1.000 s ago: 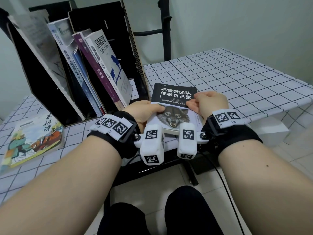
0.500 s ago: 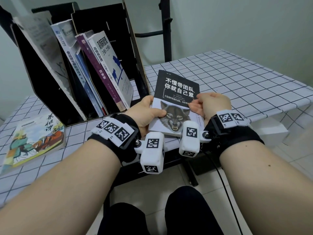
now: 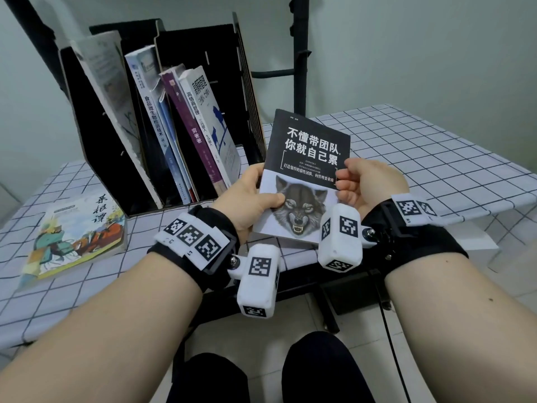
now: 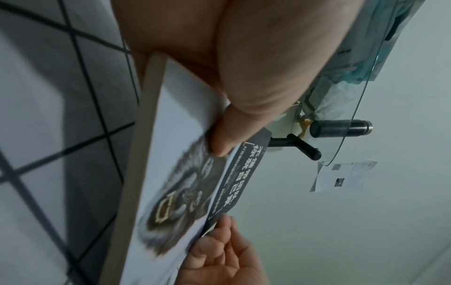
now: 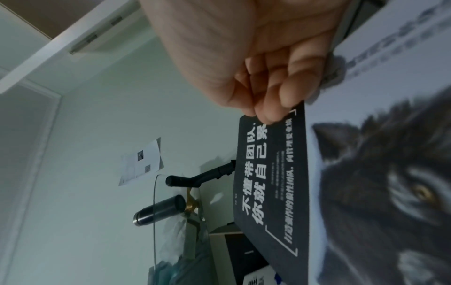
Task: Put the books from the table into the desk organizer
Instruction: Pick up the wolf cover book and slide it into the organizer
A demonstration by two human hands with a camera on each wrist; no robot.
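Both hands raising the black-and-white paperback with a wolf's face on its cover, tilted more upright than half a second ago.
The left hand and right hand grip its side edges, thumbs on the cover, above the grid-patterned worktop, just beside the black slotted desk organizer; the colourful illustrated paperback stays flat at left.

pale green wall (plain), tiled floor.
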